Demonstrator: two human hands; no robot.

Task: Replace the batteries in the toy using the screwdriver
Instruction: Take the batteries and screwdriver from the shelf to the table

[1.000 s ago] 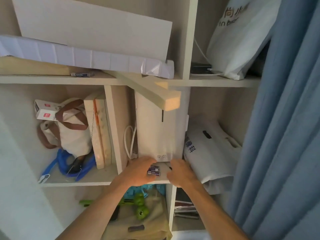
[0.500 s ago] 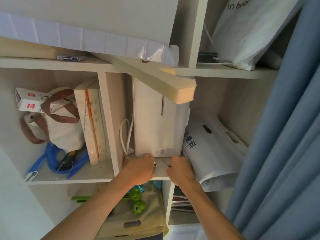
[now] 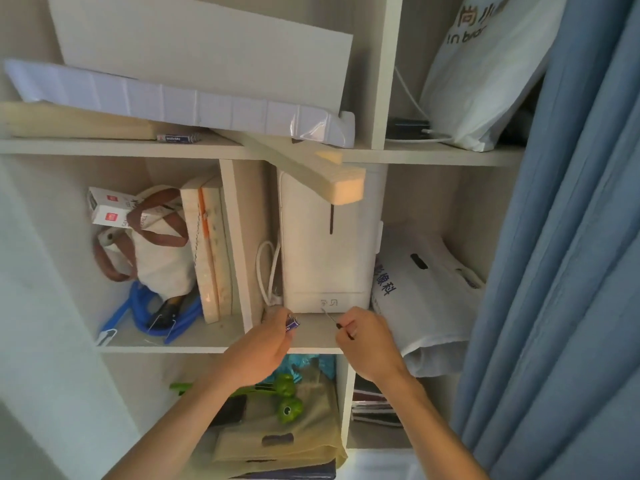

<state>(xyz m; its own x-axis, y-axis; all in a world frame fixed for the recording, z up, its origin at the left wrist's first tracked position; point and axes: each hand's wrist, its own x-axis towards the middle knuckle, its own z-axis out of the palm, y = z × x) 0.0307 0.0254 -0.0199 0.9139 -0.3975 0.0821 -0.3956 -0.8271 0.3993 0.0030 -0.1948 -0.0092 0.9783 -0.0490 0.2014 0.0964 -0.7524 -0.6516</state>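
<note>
Pale laminate shelving is seen behind both hands. A small purple cylindrical battery is pinched by curled fingers of the left hand. A thin metal-shafted screwdriver is gripped by closed fingers of the right hand, above the shelf edge and just in front of a smooth white boxy appliance.

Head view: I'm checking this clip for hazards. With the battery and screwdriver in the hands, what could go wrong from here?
The left hand grips the battery only at its fingertips; it could slip and drop toward the green toy below.
The pale block overhangs the shelf edge above both hands; a bump might dislodge it.
The right hand points the screwdriver toward the white appliance and could scratch it.
</note>
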